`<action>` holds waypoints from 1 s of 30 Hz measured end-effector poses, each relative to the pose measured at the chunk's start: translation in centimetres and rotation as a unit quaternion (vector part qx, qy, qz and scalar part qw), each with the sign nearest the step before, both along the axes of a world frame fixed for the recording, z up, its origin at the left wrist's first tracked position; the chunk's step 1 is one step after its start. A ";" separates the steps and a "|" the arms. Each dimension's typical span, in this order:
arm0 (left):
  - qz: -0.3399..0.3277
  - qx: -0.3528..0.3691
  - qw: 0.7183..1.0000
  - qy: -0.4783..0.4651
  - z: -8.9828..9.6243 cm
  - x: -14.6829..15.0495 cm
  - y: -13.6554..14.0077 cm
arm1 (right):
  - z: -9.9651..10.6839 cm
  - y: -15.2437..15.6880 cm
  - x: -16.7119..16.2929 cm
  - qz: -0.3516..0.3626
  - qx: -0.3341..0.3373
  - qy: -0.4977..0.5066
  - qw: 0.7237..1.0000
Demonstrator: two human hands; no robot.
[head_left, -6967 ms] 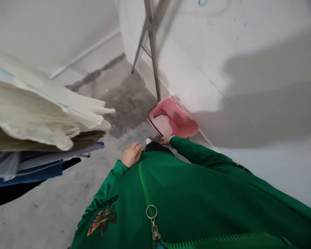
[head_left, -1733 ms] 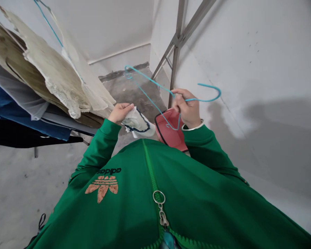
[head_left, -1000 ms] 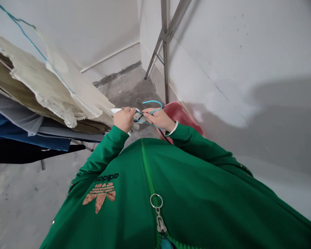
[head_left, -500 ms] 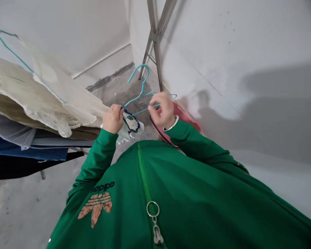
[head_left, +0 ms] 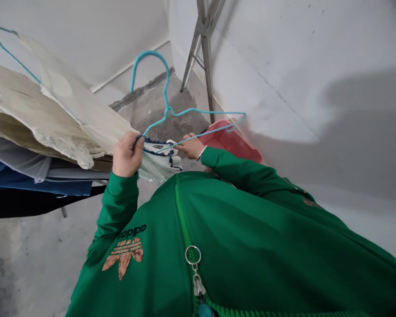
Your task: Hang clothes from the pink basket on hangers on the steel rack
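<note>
A light-blue clothes hanger (head_left: 166,94) is tilted in front of me, hook upward. One end of it goes into a pale garment (head_left: 158,164) with dark-blue trim around its neck opening. My left hand (head_left: 128,155) is closed around that end, pinching the garment's trimmed edge together with the hanger. Behind the hanger's lower bar, my right hand (head_left: 191,146) reaches to the garment's opposite edge, its fingers closed on the cloth there. The hanger's other end sticks out bare to the right, above my right sleeve.
Several garments hang at left, among them a cream lace-edged piece (head_left: 66,119) on another blue hanger (head_left: 15,57). A pink-red basin (head_left: 237,143) stands behind my right arm. Metal rack legs (head_left: 204,48) lean near the white wall (head_left: 300,57). The floor is grey concrete (head_left: 36,246).
My right hand has left the hanger's bar and moved lower and left to the garment's edge. My left hand and the hanger have come closer and shifted left, the hook rising.
</note>
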State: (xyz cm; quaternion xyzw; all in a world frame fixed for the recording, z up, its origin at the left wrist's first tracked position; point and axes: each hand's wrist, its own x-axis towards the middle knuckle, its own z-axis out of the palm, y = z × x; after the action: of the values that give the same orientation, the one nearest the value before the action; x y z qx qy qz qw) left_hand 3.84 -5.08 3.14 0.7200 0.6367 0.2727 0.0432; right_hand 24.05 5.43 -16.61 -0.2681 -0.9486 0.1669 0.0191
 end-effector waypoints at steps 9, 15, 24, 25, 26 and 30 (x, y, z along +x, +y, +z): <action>0.000 -0.012 1.000 -0.015 -1.0 -0.6 -0.7 | 1.0 -1.8 -4.2 0.213 -0.089 0.090 0.969; -0.025 -0.016 1.000 -0.004 -0.4 0.0 -1.5 | 0.8 -3.1 -6.6 0.002 -0.054 -0.016 0.998; 0.033 -0.031 0.999 0.010 -1.6 -4.3 -3.0 | 0.0 0.6 1.6 -0.049 -0.080 -0.128 0.987; 0.034 -0.038 0.999 0.009 -1.8 -4.6 -3.1 | 0.0 1.0 2.5 -0.058 -0.077 -0.117 0.988; 0.032 -0.046 0.998 0.006 -1.9 -4.9 -3.2 | 0.1 1.4 3.3 -0.066 -0.075 -0.096 0.990; 0.012 -0.063 0.998 0.000 -2.5 -5.4 -3.2 | 0.3 2.9 6.0 -0.048 -0.101 0.056 0.992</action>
State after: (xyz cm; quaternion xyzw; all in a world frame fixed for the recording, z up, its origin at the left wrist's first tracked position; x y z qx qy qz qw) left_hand -1.51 -8.30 0.62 0.7081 0.6612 0.2326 0.0852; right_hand 30.07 8.35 -16.26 -0.3046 -0.9103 0.2751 0.0529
